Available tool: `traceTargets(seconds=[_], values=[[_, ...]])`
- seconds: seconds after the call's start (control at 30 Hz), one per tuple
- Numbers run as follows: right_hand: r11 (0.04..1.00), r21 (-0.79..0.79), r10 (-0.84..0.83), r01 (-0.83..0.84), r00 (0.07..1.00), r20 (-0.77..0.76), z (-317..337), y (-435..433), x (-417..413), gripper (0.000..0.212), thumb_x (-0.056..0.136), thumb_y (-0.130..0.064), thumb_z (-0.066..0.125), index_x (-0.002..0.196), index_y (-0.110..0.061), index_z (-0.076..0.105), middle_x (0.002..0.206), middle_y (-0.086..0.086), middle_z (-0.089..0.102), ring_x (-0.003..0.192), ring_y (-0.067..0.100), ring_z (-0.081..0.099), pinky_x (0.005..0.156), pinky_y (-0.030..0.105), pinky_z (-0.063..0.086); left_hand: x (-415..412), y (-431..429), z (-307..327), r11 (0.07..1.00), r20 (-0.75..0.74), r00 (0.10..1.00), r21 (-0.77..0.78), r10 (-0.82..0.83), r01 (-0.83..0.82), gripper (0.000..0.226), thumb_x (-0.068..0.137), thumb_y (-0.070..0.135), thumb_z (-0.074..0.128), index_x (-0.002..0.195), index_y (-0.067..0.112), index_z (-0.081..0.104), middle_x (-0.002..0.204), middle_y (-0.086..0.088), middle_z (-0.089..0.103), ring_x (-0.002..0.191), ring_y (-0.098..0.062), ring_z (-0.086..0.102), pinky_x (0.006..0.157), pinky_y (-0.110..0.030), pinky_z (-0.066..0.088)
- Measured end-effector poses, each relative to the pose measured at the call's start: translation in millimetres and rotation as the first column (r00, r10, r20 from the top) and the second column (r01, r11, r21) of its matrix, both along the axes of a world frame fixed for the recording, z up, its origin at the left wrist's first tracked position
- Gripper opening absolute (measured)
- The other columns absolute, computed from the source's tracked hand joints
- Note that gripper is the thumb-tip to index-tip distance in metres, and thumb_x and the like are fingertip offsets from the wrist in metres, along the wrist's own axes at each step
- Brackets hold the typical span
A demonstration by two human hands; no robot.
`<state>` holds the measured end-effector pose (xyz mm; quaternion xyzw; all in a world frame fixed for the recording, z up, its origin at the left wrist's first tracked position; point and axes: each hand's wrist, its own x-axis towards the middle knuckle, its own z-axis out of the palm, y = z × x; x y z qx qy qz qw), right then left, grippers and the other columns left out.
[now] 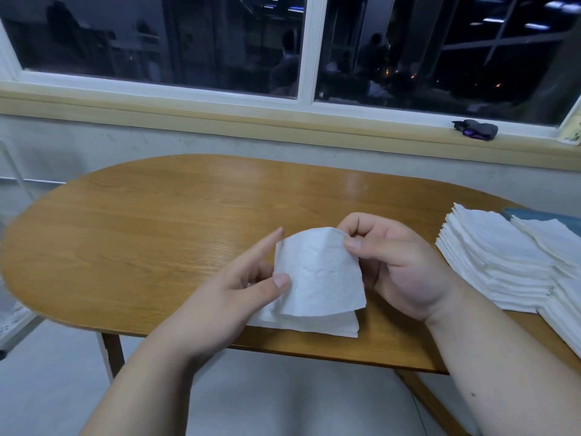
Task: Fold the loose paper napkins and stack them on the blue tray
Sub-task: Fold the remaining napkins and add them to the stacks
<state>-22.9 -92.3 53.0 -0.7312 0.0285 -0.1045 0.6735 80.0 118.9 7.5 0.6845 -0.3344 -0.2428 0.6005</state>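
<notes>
White napkin (317, 272) held over the worktop's (157, 231) near edge, fingers (355, 245) of right hand (399, 265) pinched its top corner, left hand (232, 291) gripped its left side, napkin pile (314, 325) lay beneath, tall stacks (496, 262) and blue tray (540, 217) sat at right edge.

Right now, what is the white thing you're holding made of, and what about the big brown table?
The napkin looks like thin, soft paper, matte white: it curves limply and shows fine wrinkles. The table looks like wood or a wood-look laminate, with a smooth, slightly glossy finish: grain lines run along it and light reflects off its top.
</notes>
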Motion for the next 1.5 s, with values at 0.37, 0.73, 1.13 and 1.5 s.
traceTargets(seconds=[0.37,0.73,1.13,1.5], values=[[0.955,-0.123,-0.281,0.271,0.956,-0.078,-15.5,13.1,-12.1,0.036,0.094,-0.015,0.066,0.124,-0.034,0.058,0.094,0.008,0.077,0.086,0.023,0.074,0.073,0.034,0.058,2.6,7.6,7.9,0.967,0.111,0.965,0.069,0.238,-0.246,0.037,0.092,0.021,0.065,0.112,0.053,0.069,0.1,0.015,0.073,0.096,-0.003,0.066,0.091,-0.028,0.047],[0.576,-0.769,-0.412,0.279,0.911,0.022,-59.9,8.5,-10.4,0.016,0.094,-0.036,0.063,0.104,-0.034,0.076,0.079,-0.021,0.062,0.087,0.0,0.058,0.079,0.019,0.045,9.2,-2.4,-9.3,0.867,0.424,0.893,0.376,0.152,-0.326,0.019,0.092,0.033,0.061,0.096,0.049,0.071,0.092,0.023,0.063,0.086,0.005,0.059,0.066,-0.014,0.048],[0.477,-0.842,-0.434,0.254,0.901,0.026,-64.4,9.0,-23.7,0.019,0.095,-0.037,0.058,0.106,-0.042,0.073,0.096,-0.018,0.046,0.103,0.003,0.04,0.099,0.026,0.037,-2.7,-7.4,-1.7,0.726,0.65,0.759,0.545,-0.049,-0.42,0.026,0.09,0.053,0.054,0.116,0.055,0.058,0.121,0.024,0.038,0.12,-0.007,0.03,0.093,-0.03,0.02],[0.422,-0.851,-0.567,0.313,0.823,0.021,-68.4,-5.1,-115.4,0.025,0.098,-0.038,0.05,0.114,-0.038,0.07,0.088,-0.01,0.045,0.09,0.007,0.045,0.078,0.026,0.043,-74.5,-54.4,-13.9,0.957,0.458,0.885,0.212,0.082,-0.198,0.043,0.085,0.004,0.066,0.078,0.046,0.071,0.097,0.021,0.048,0.065,-0.006,0.055,0.056,-0.018,0.046]])
